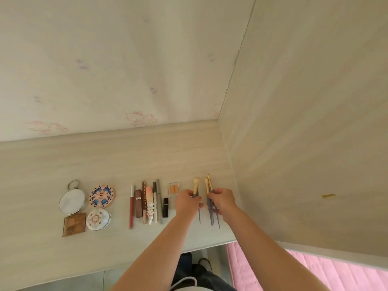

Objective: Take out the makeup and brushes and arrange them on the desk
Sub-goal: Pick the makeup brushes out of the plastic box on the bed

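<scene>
The left hand point(186, 203) gripped a single brush point(196, 186). The right hand point(223, 203) clutched a brush bundle point(208, 184) close to the right side panel point(294, 143). Open desk point(126, 160) lay far of both hands.

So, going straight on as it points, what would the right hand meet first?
Probably the single grey-handled, pale-bristled brush held by the left hand, close beside the right hand with its similar brushes; depth is unclear.

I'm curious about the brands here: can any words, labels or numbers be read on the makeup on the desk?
None can be read.
The brown pencil: pale lettering along its barrel, too blurred to read.
The round patterned compact: only a design, no words visible.
</scene>
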`<state>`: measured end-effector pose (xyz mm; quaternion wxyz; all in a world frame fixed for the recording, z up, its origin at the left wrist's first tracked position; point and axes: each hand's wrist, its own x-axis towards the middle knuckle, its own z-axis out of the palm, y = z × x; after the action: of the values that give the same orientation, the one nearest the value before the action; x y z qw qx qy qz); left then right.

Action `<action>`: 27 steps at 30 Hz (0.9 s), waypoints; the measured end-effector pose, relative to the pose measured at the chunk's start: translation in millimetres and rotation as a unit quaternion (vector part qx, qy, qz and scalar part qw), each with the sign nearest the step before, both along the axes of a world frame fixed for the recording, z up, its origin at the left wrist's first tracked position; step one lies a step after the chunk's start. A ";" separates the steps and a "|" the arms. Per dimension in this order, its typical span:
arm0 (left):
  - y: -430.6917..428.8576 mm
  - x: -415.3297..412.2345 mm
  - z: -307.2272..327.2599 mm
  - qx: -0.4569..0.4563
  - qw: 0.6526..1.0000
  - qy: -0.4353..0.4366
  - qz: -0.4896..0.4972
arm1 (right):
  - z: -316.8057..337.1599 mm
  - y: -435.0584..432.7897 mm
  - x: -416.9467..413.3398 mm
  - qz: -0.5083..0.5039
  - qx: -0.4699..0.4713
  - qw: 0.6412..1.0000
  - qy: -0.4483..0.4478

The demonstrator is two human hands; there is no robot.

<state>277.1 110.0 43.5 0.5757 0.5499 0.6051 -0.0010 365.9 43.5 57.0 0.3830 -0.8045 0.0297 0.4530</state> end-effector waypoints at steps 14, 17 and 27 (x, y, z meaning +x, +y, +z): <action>8.3 5.2 -10.8 -0.024 1.000 0.006 0.012 | -9.1 6.9 5.3 0.021 -0.035 0.996 -0.080; 7.5 5.7 -13.1 -0.013 1.000 0.019 0.002 | -11.9 3.5 7.7 0.033 -0.052 0.993 -0.105; 1.3 2.4 -5.3 0.078 0.990 0.078 -0.089 | -14.9 -7.0 7.8 0.116 -0.083 0.970 -0.196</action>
<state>279.5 111.4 38.2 0.4802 0.6431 0.5946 -0.0483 373.7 36.5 42.2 0.2581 -0.9046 -0.1019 0.3236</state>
